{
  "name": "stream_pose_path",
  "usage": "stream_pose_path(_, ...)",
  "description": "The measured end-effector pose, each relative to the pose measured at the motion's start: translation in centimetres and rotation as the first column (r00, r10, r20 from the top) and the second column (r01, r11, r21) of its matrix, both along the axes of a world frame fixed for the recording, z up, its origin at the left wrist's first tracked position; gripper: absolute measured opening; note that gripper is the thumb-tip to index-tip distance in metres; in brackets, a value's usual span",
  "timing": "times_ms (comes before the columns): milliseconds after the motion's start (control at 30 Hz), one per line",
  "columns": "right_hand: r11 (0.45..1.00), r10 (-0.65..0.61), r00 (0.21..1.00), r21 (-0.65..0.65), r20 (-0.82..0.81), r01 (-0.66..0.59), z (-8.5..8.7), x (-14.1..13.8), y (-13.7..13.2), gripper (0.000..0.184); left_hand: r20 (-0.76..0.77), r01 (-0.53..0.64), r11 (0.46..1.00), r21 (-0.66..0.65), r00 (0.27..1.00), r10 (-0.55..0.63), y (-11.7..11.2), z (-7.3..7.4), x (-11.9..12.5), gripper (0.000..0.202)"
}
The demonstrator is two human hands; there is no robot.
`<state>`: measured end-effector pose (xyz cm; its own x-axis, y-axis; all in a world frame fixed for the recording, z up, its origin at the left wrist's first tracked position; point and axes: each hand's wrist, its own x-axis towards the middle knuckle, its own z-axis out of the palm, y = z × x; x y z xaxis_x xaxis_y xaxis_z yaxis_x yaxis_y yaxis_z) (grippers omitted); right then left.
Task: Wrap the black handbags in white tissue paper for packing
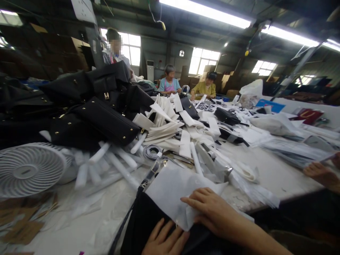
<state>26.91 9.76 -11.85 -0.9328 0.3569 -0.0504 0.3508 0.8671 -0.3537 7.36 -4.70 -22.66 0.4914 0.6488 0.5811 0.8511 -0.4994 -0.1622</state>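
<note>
A black bag [138,221] lies at the table's near edge, with a dark strap running down its left side. A thin white wrapping sheet [170,187] covers its upper part. My left hand [166,239] rests on the black material with its fingers stretched out, fingertips beside the sheet's lower corner. My right hand [209,210] is on the sheet's right part, which is creased between its thumb and forefinger. Metal buckle-like hardware shows at the bag's top. The bag's lower part is hidden by my hands and the frame's edge.
Black bags [108,120] are heaped at the left, behind a white fan [29,170]. White foam strips [164,131] and coiled straps [152,152] crowd the middle. Another person's hand [320,173] is at the right edge. Three people are beyond the piles.
</note>
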Motion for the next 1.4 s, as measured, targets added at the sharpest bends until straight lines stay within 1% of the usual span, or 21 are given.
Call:
stream_pose_path(33,1.000,0.015,1.000,0.003,-0.005,-0.015,0.0,0.0,-0.1,0.042,-0.013,-0.005,0.999,0.043,1.000,0.005,0.0,0.1,-0.3,0.034)
stream_pose_path(100,0.998,0.065,0.998,0.026,-0.024,-0.064,-0.1,0.1,0.0,0.023,-0.008,-0.026,0.998,0.054,1.000,0.026,0.0,0.6,-0.6,0.037)
stream_pose_path(200,0.989,0.128,0.987,0.080,-0.095,-0.121,0.0,0.2,0.7,0.028,0.003,-0.055,0.994,-0.099,0.998,0.055,-0.1,1.7,-0.7,0.040)
stream_pose_path(233,0.988,0.123,0.982,0.107,-0.145,-0.108,0.2,0.2,1.1,0.030,0.002,-0.066,0.984,-0.166,0.998,0.068,-0.1,2.1,-0.7,0.043)
stream_pose_path(300,0.983,0.065,0.954,0.185,-0.293,-0.010,0.8,0.3,1.8,0.026,-0.001,-0.074,0.959,-0.274,0.997,0.077,-0.2,2.6,-0.7,0.053)
stream_pose_path(400,0.933,0.002,0.838,0.304,-0.546,0.195,2.3,0.2,1.9,0.019,0.000,-0.062,0.945,-0.321,0.998,0.066,-0.2,2.2,-0.7,0.059)
stream_pose_path(433,0.917,0.022,0.800,0.332,-0.600,0.223,2.8,0.1,1.5,0.018,-0.008,-0.065,0.946,-0.316,0.998,0.066,-0.3,1.9,-0.7,0.059)
stream_pose_path(500,0.903,0.123,0.768,0.392,-0.629,0.176,3.4,-0.4,0.3,0.015,-0.035,-0.082,0.954,-0.289,0.997,0.075,-0.4,1.2,-0.5,0.059)
stream_pose_path(567,0.880,0.258,0.794,0.472,-0.551,0.042,3.1,-0.9,-1.0,0.012,-0.038,-0.083,0.965,-0.250,0.996,0.076,-0.5,0.8,-0.5,0.052)
stream_pose_path(633,0.847,0.352,0.853,0.520,-0.386,-0.114,2.0,-1.2,-2.1,0.012,-0.007,-0.065,0.971,-0.229,0.998,0.065,-0.6,0.8,-0.5,0.043)
stream_pose_path(700,0.846,0.376,0.895,0.483,-0.240,-0.226,0.6,-1.0,-2.6,0.011,0.052,-0.055,0.968,-0.243,0.996,0.070,-0.7,1.1,-0.6,0.041)
stream_pose_path(767,0.876,0.368,0.913,0.397,-0.177,-0.276,-0.5,-0.5,-2.6,0.023,0.093,-0.050,0.961,-0.272,0.993,0.077,-0.9,1.2,-0.7,0.042)
stream_pose_path(800,0.888,0.365,0.914,0.361,-0.178,-0.285,-0.8,-0.1,-2.4,0.027,0.106,-0.055,0.960,-0.273,0.991,0.087,-1.1,1.1,-0.8,0.043)
stream_pose_path(867,0.900,0.364,0.907,0.332,-0.212,-0.284,-1.0,0.6,-1.9,0.023,0.119,-0.077,0.966,-0.247,0.987,0.109,-1.4,0.4,-0.8,0.042)
stream_pose_path(967,0.892,0.348,0.886,0.399,-0.307,-0.213,-1.0,1.3,-1.3,0.013,0.125,-0.145,0.961,-0.237,0.976,0.178,-2.1,-0.9,-0.7,0.041)
stream_pose_path(1033,0.886,0.314,0.880,0.443,-0.356,-0.138,-1.1,1.4,-1.1,0.016,0.117,-0.175,0.955,-0.241,0.971,0.208,-2.5,-1.4,-0.5,0.041)
stream_pose_path(1100,0.891,0.288,0.889,0.440,-0.357,-0.112,-1.3,1.5,-1.3,0.020,0.105,-0.212,0.954,-0.211,0.966,0.238,-2.7,-1.5,-0.4,0.041)
stream_pose_path(1200,0.927,0.217,0.938,0.357,-0.270,-0.112,-1.4,1.3,-1.9,0.023,0.117,-0.234,0.952,-0.198,0.958,0.260,-2.6,-1.0,-0.2,0.039)
stream_pose_path(1300,0.945,0.136,0.985,0.312,-0.107,-0.097,-0.7,0.8,-2.4,0.048,0.199,-0.138,0.951,-0.278,0.960,0.197,-2.2,-0.4,-0.3,0.039)
stream_pose_path(1333,0.942,0.119,0.991,0.321,-0.056,-0.095,-0.5,0.6,-2.5,0.046,0.228,-0.103,0.949,-0.299,0.958,0.176,-2.2,-0.3,-0.3,0.039)
stream_pose_path(1400,0.924,0.115,0.993,0.366,-0.002,-0.106,-0.1,0.3,-2.5,0.025,0.255,-0.070,0.943,-0.324,0.954,0.159,-2.1,-0.3,-0.3,0.039)
